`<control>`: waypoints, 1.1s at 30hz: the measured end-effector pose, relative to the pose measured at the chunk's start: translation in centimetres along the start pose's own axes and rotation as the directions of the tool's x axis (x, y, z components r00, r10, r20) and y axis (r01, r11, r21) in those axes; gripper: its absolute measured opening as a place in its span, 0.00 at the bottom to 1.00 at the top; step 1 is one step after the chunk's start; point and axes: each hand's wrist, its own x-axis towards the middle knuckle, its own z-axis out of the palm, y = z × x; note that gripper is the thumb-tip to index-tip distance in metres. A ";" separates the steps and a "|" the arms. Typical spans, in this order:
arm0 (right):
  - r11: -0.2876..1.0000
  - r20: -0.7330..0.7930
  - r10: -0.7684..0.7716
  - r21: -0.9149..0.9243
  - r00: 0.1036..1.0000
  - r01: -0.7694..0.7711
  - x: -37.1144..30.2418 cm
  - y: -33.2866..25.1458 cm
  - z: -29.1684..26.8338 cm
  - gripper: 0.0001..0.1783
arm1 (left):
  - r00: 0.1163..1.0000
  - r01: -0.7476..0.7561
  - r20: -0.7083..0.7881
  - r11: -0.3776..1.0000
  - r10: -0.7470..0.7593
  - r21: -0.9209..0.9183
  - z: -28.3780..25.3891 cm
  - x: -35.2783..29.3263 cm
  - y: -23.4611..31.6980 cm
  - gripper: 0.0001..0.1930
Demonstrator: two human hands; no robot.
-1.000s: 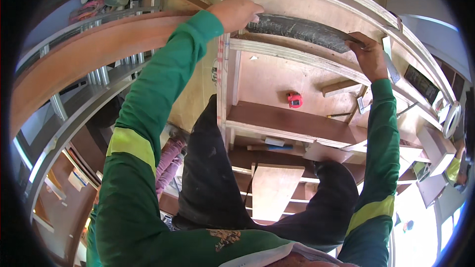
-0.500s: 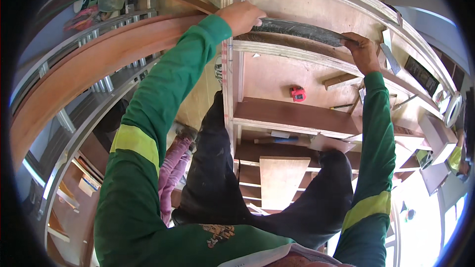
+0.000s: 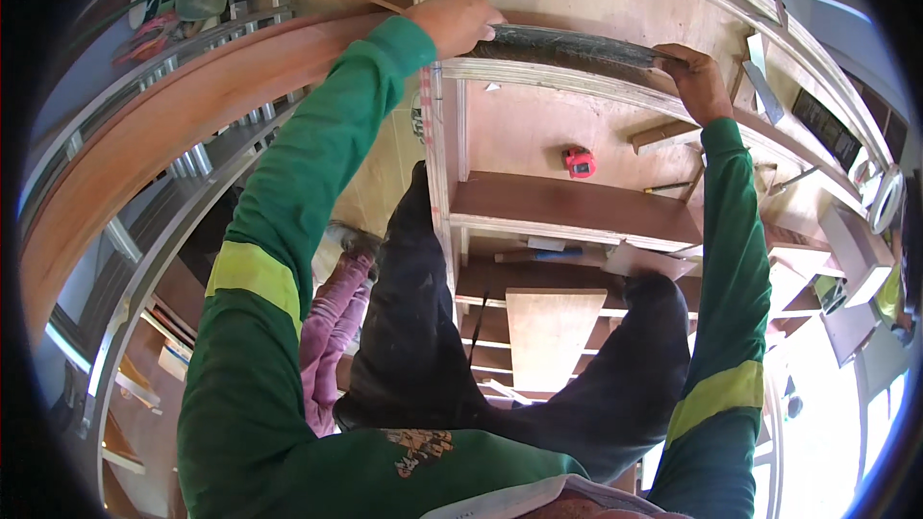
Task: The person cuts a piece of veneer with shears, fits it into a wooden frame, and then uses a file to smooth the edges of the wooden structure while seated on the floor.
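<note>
A long dark, scuffed strip (image 3: 567, 50) lies along a rail of the plywood cabinet frame (image 3: 586, 85). My left hand (image 3: 450, 23) is closed over its left end, beside the frame's upright. At the right end, my right hand (image 3: 700, 82) pinches the strip between thumb and fingers. A broad reddish-brown board (image 3: 192, 106) runs in from the left and reaches my left hand; whether it joins the dark strip is hidden there. Nearer me, a red tape measure (image 3: 580, 162) rests inside a frame compartment.
A pale wooden panel (image 3: 553, 336) lies across the frame between my legs. Metal ladder-like rails (image 3: 144, 274) stand on the left. Another person's pink-trousered leg (image 3: 332, 327) is beside my left leg. A white roll (image 3: 883, 200) sits at the right.
The dark strip and both my hands have shifted slightly left in the picture, with the hands still gripping it. The surrounding view has moved a little too.
</note>
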 end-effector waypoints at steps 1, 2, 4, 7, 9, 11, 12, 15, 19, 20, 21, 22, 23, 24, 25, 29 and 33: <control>0.999 -0.009 -0.008 -0.034 1.000 0.007 0.0 -0.2 0.0 0.12 | 1.000 0.001 0.012 1.000 -0.001 -0.020 0.3 -0.1 -0.3 0.13; 0.998 -0.018 -0.015 -0.068 1.000 0.014 0.1 -0.3 0.1 0.12 | 1.000 0.004 0.024 0.999 -0.003 -0.040 0.7 -0.2 -0.5 0.14; 0.993 -0.039 -0.052 -0.104 0.998 0.048 0.0 0.3 0.1 0.11 | 0.990 0.088 0.116 0.995 -0.083 -0.038 0.2 -0.1 0.3 0.15; 0.998 -0.052 -0.018 -0.066 0.998 0.015 0.6 1.1 0.2 0.11 | 0.980 0.112 0.167 0.993 -0.106 -0.026 -0.4 0.3 0.3 0.16; 0.995 -0.032 -0.030 -0.096 0.999 0.027 0.5 1.1 0.1 0.11 | 0.975 0.112 0.198 0.993 -0.104 -0.031 -0.6 0.2 0.3 0.17; 0.995 -0.013 -0.038 -0.098 0.999 0.036 0.1 0.5 0.2 0.12 | 0.960 0.132 0.253 0.990 -0.117 -0.046 -0.8 -0.2 0.6 0.18; 0.999 0.016 -0.019 -0.043 1.000 0.020 0.0 0.5 0.4 0.12 | 0.959 0.132 0.259 0.990 -0.113 -0.055 -0.7 -0.3 0.7 0.18; 0.989 0.033 -0.010 -0.144 0.999 0.014 -0.7 0.3 0.1 0.12 | 0.951 0.154 0.283 0.983 -0.121 -0.099 -0.5 -0.6 1.2 0.19; 0.972 0.045 0.059 -0.230 0.997 -0.048 -1.2 -0.6 0.2 0.12 | 0.967 0.134 0.230 0.986 -0.108 -0.103 -0.5 -1.1 1.5 0.19; 0.968 0.053 0.056 -0.247 0.997 -0.041 -1.0 -0.9 0.1 0.12 | 0.978 0.101 0.190 0.992 -0.085 -0.079 -0.4 -1.3 1.4 0.19; 0.963 0.062 0.053 -0.267 0.997 -0.034 -0.9 -1.0 0.0 0.12 | 0.966 0.131 0.235 0.988 -0.107 -0.087 -0.6 -1.0 1.3 0.19; 0.968 0.038 0.088 -0.241 0.995 -0.076 -1.0 -1.1 0.2 0.12 | 0.952 0.161 0.279 0.983 -0.129 -0.094 -0.8 -0.6 1.2 0.19; 0.968 0.054 0.093 -0.239 0.994 -0.077 -1.4 -1.2 0.3 0.12 | 0.934 0.191 0.324 0.977 -0.149 -0.100 -0.8 -0.4 1.2 0.19; 0.970 0.070 0.093 -0.232 0.993 -0.075 -1.6 -1.4 0.4 0.12 | 0.946 0.157 0.301 0.983 -0.121 -0.099 -0.8 -0.5 1.3 0.19; 0.972 0.087 0.094 -0.225 0.992 -0.072 -1.7 -1.5 0.4 0.12 | 0.956 0.124 0.279 0.987 -0.092 -0.098 -0.7 -1.0 1.7 0.19; 0.928 0.117 0.122 -0.365 0.986 -0.071 -1.5 -3.7 0.0 0.12 | 0.967 0.092 0.248 0.986 -0.055 -0.138 0.5 -1.5 0.9 0.19; 0.796 0.124 0.111 -0.605 0.986 -0.013 -1.9 -5.3 0.1 0.15 | 0.911 0.308 0.336 0.938 -0.241 -0.162 -1.4 -1.8 3.9 0.19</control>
